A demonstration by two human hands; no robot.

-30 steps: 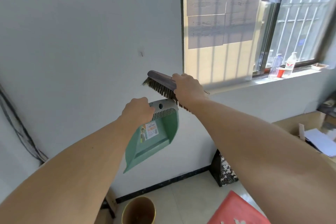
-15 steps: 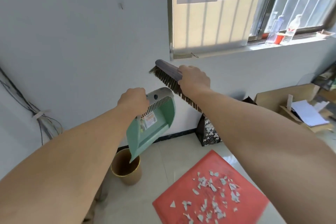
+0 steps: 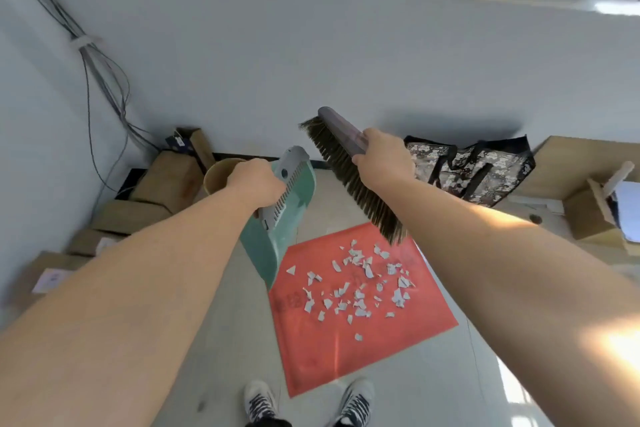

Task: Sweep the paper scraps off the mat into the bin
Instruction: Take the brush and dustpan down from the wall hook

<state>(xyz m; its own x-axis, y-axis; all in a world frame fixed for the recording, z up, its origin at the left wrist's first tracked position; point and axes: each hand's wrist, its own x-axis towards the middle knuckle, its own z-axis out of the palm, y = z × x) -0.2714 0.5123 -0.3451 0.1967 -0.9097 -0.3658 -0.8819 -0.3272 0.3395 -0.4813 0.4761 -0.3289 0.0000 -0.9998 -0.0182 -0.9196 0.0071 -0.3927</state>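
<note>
Paper scraps [image 3: 356,288] on mat [image 3: 346,357], bin [image 3: 216,174] partly hidden behind left hand [image 3: 256,182] gripping dustpan [image 3: 266,246]

The left hand [image 3: 256,180] has lowered the dustpan [image 3: 277,239] and the right hand [image 3: 382,156] the brush [image 3: 346,163] toward the mat [image 3: 346,357].

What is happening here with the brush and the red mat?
A red mat lies on the floor. The left hand grips a green dustpan and the right hand grips a brush, both held in the air. White paper scraps lie scattered on the mat, not yet swept. The bin stands by the wall.
</note>
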